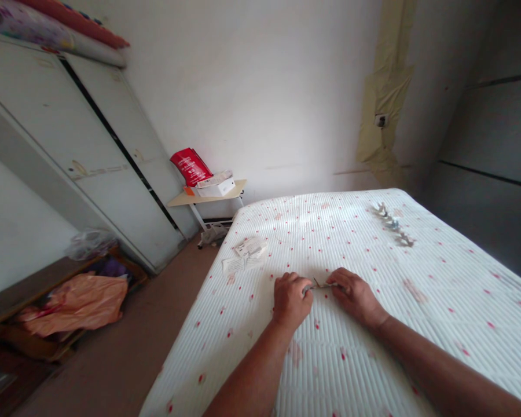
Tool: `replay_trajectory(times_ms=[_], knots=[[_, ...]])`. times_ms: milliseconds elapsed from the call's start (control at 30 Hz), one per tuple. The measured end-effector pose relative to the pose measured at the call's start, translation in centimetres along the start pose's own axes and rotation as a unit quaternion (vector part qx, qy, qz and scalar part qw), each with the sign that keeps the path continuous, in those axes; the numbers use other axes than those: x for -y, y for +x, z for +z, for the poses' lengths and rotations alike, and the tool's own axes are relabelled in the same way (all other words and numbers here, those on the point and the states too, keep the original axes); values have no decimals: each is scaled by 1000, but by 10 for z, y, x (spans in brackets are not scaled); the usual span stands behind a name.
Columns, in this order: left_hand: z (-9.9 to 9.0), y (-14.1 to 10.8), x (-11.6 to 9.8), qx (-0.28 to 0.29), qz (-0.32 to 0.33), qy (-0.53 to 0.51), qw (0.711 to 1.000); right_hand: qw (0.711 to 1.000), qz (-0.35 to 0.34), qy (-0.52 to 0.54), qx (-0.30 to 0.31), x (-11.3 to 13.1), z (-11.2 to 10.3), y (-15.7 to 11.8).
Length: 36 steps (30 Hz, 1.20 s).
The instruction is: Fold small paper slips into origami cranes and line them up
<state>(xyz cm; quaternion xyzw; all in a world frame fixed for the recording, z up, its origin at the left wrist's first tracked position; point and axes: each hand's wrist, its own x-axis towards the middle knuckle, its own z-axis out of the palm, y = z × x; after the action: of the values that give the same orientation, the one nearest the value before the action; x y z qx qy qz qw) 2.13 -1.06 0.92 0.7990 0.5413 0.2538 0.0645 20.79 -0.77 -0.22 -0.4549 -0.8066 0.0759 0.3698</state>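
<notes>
Over a white ribbed bed cover (330, 359) with red dots, my left hand (292, 298) is closed on one end of a small thin item (319, 285). The item looks like a short twisted strand, too small to make out fully. Its other end is pinched in the fingers of my right hand (353, 295). The strand spans the short gap between the two hands, just above or on the cover. My fingertips hide both of its ends.
Printed papers (247, 255) lie on the bed's left side. Several small silvery pieces (391, 223) sit in a row at the back right. Beyond the bed, a small table (186, 198) bears a red bag (191, 166) and a white box (217, 186).
</notes>
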Motion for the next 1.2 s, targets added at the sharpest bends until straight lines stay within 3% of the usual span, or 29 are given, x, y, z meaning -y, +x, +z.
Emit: replay_trajectory(times_ms=[100, 367, 833, 1033, 1200], knots=[[-2, -2, -2, 3, 29, 2, 1000, 1000, -30, -9, -1, -2, 3, -1], [-7, -13, -13, 28, 72, 86, 993, 982, -66, -164, 73, 15, -2, -4], [-7, -16, -18, 25, 65, 142, 987, 978, -38, -175, 107, 19, -5, -6], [-8, -21, -18, 20, 54, 135, 989, 987, -36, -135, 82, 11, -2, -8], [-6, -22, -16, 10, 65, 136, 989, 1000, -8, -24, 2, -3, 2, -9]])
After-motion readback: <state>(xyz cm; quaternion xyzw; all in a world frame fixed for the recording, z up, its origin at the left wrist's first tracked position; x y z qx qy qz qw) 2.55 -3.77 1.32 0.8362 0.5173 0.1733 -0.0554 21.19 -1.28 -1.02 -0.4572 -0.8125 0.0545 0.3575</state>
